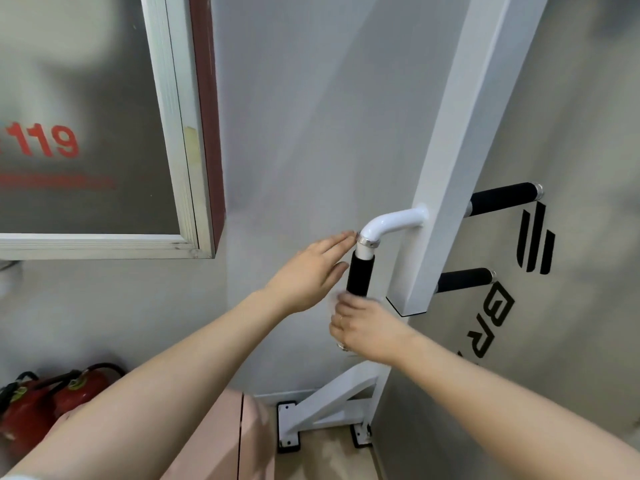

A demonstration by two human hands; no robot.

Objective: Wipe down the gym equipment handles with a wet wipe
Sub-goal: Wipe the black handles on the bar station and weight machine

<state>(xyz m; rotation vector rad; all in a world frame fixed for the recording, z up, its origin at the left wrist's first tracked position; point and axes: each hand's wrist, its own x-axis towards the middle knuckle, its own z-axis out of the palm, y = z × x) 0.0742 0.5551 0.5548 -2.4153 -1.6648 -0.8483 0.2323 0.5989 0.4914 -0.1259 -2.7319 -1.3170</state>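
A white bent tube leaves the machine's white upright post (pixel 450 161) and ends in a black foam handle (pixel 360 275). My right hand (pixel 360 327) is closed around the lower part of this handle, with a white wet wipe (pixel 333 301) showing at its upper left edge. My left hand (pixel 308 271) is flat with fingers apart, just left of the handle, fingertips near the chrome ring (pixel 367 241). It holds nothing. Two more black foam handles (pixel 502 198) (pixel 464 279) stick out to the right of the post.
A framed glass cabinet door (pixel 104 133) with red "119" lettering hangs at the upper left. Two red fire extinguishers (pixel 45 407) stand at the lower left. The machine's white base brace (pixel 329 407) is bolted to the floor below. A grey wall lies behind.
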